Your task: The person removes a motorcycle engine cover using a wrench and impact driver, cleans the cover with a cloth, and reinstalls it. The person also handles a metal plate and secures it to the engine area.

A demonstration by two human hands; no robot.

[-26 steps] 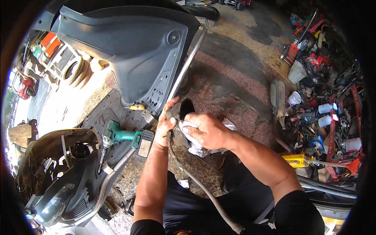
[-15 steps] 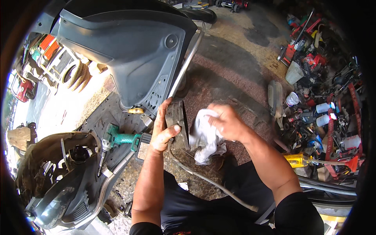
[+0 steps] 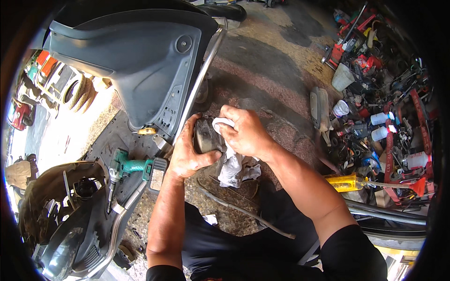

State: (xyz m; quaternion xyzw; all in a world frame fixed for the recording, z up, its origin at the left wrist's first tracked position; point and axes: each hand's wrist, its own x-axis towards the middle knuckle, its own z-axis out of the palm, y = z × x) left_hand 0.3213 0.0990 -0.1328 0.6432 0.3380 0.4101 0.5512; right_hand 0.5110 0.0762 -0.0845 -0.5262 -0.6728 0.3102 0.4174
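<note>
Head view, rag (image 3: 236, 169) — right hand (image 3: 247, 132) hiding part

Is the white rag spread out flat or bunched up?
Bunched up: the right hand grips part of the white rag; the rest hangs crumpled.

Cannot see the white rag (image 3: 233, 169) where clenched in the right hand (image 3: 246, 133), nor the grimy part (image 3: 205, 136) where covered by the left hand (image 3: 183, 157). Cannot follow the black bodywork (image 3: 154, 12) past the top edge, nor identify the small clutter (image 3: 358, 146).
</note>
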